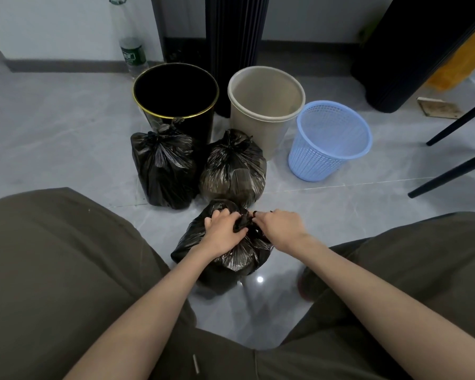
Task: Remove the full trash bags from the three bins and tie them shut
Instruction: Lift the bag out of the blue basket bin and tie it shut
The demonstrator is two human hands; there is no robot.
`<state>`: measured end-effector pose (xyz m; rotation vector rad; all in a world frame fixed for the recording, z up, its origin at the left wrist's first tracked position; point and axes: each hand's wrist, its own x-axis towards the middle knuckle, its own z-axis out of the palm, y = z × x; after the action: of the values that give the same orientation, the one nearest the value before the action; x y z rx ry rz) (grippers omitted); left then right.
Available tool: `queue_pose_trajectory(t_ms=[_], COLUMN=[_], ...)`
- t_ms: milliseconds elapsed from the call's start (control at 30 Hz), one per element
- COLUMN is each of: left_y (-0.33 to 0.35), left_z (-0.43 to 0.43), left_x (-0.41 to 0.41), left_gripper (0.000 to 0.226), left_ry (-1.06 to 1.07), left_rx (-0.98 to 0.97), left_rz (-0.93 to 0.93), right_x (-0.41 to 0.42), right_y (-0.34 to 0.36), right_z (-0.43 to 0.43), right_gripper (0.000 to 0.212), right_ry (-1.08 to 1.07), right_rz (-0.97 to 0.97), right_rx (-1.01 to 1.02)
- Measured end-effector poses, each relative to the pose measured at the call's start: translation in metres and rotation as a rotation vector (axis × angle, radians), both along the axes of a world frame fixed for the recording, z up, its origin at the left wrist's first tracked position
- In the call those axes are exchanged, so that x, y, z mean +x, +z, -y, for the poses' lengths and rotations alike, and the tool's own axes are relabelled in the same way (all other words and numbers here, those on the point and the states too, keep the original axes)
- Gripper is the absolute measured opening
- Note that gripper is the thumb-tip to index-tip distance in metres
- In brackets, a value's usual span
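Three bins stand in a row on the floor, all bagless: a black bin with a gold rim (176, 90), a beige bin (266, 91) and a blue mesh basket (331, 138). In front of them sit two black trash bags with knotted tops, the left bag (163, 165) and the middle bag (233, 168). A third black bag (225, 256) rests on the floor between my knees. My left hand (222, 233) and my right hand (281, 229) both pinch the gathered plastic at its top, close together.
A plastic bottle (132, 54) stands by the wall behind the black bin. A dark ribbed column (235, 37) rises behind the bins. Black chair legs (455, 127) slant in at the right, near a small flat board (439, 106) on the tiles.
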<state>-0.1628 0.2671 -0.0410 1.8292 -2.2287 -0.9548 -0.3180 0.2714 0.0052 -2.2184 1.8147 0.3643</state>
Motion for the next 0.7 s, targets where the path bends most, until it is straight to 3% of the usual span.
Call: queue_pose_trajectory(t_ms=[100,200,400,567,633,700], left_y=[0.001,0.0,0.0,-0.004,-0.005,-0.005], left_z=[0.0,-0.001,0.0,-0.002,-0.003,-0.004], left_x=[0.0,0.0,0.003,0.001,0.0,-0.001], left_gripper=[0.026,0.025,0.023,0.024,0.025,0.025], left_ry=[-0.005,-0.007,-0.008,0.031,0.043,0.03], left_rx=[-0.04,-0.06,-0.074,-0.048,-0.032,-0.029], left_rz=[0.009,0.019,0.01,-0.034,-0.055,-0.054], right_x=[-0.001,-0.004,0.002,0.003,0.007,0.012], right_y=[0.001,0.001,0.003,0.006,0.005,0.002], right_z=[0.0,0.003,0.01,0.011,0.011,0.007], right_gripper=[0.025,0.035,0.043,0.03,0.017,0.01], right_ry=[0.228,0.231,-0.265,-0.932,-1.109,-1.173], right_rz=[-0.141,-0.083,0.478,1.108,1.301,1.365], right_rx=[-0.1,-0.026,0.399,0.857,0.883,0.815])
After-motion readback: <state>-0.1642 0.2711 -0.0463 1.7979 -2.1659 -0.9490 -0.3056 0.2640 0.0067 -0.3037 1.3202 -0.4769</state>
